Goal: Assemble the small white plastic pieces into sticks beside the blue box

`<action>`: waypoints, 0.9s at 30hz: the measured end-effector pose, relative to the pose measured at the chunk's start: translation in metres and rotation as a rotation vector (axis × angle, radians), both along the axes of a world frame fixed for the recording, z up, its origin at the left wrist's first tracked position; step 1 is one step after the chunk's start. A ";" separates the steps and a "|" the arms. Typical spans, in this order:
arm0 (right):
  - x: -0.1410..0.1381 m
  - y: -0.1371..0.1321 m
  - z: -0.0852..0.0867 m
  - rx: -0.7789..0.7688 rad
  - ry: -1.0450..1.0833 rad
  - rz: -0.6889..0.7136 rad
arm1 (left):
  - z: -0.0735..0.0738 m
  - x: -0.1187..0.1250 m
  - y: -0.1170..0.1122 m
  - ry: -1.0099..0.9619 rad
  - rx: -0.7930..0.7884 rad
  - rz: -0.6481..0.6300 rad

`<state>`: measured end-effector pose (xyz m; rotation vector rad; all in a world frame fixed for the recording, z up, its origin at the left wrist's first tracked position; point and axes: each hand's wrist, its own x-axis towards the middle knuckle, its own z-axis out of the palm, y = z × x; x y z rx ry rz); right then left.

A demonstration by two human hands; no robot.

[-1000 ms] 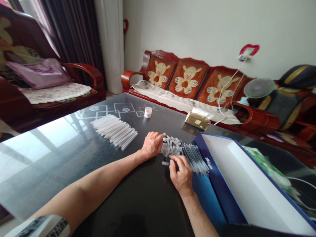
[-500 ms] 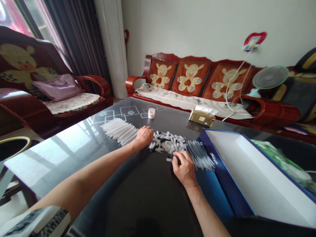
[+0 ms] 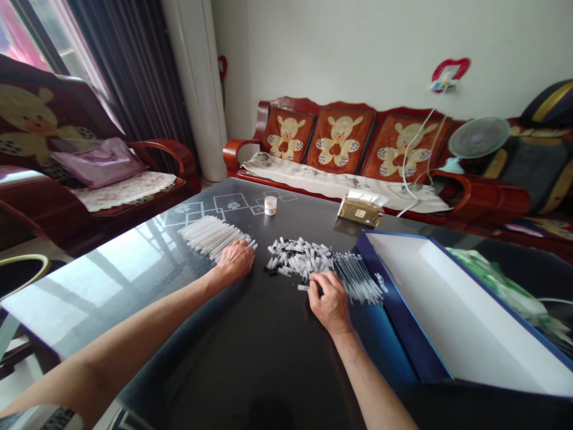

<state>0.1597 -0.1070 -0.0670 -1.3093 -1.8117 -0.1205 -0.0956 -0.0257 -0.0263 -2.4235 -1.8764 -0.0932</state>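
My left hand (image 3: 235, 261) lies knuckles up on the near end of a row of white tubes (image 3: 206, 233), its fingers curled over the tube ends. My right hand (image 3: 328, 299) is closed in a pinch on a small white-and-black cap piece at the near edge of a heap of small caps (image 3: 298, 260). A bundle of thin clear rods (image 3: 358, 277) lies just right of that hand, partly on the blue box lid.
A large blue box with a white inside (image 3: 447, 310) takes up the right of the dark glass table (image 3: 134, 280). A small white jar (image 3: 270, 205) and a gold packet (image 3: 360, 209) sit farther back. Red wooden sofas stand behind and to the left.
My left hand has slid left, off the cap heap and onto the ends of the white tubes. My right hand has stayed at the near edge of the heap.
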 end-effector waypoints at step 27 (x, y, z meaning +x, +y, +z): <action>0.003 0.001 0.002 0.008 0.124 -0.020 | 0.009 -0.013 0.015 0.070 0.109 -0.879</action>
